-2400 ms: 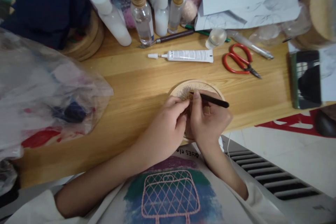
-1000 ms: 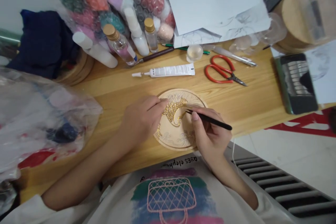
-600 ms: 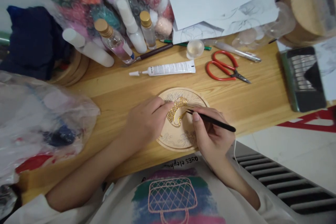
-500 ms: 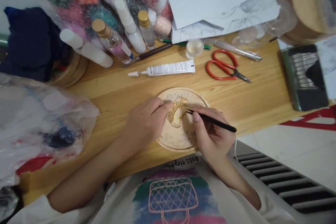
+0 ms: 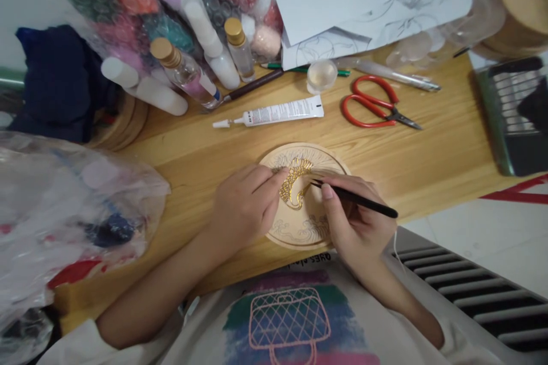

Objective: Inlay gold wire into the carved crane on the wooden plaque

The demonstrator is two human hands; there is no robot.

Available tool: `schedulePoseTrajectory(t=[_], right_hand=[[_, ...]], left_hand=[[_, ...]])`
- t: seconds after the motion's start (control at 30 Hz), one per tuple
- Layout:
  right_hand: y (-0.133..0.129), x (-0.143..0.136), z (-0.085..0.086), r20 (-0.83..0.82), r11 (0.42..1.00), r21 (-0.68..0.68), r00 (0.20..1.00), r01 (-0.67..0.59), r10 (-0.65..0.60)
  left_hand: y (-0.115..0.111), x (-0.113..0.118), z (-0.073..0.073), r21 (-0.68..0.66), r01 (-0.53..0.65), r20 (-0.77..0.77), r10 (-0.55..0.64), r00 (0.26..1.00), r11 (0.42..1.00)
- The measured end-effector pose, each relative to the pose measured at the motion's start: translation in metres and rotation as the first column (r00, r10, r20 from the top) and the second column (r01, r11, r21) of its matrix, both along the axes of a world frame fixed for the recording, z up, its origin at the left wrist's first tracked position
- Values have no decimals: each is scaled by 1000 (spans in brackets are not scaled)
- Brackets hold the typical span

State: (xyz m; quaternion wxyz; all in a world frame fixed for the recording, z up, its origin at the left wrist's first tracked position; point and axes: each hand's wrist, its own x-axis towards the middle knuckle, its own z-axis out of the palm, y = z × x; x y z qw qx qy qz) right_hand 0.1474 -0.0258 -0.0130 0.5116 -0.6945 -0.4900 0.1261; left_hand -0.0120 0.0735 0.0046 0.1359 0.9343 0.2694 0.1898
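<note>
Resting the left hand (image 5: 246, 202), with fingers curled, over the nine o'clock side of a round, pale disc (image 5: 314, 206), flat on the table (image 5: 184, 148); cannot tell whether pinching anything. Probably light, stiff and easily slid, so best steadied by the smooth, wooden-looking rim. Towards eleven o'clock from the disc's centre, glossy gold wirework (image 5: 295, 175) in small scalloped loops, likely soft and easily bent. Towards four o'clock, clamping slim, matte black tweezers (image 5: 362, 201) in the right hand (image 5: 366, 228), with tips just beside the gold wirework.
</note>
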Motion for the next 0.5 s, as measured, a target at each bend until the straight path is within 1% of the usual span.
schedulePoseTrajectory(t=[0.33,0.5], right_hand=[[1,1,-1,1,1000,12,1000,-7,7],[1,1,-1,5,1000,18,1000,-1,1]], left_hand=[[-2,1,-1,-28,-6,30,7,1000,1000],[-3,3,1,-34,-11,14,12,1000,999]])
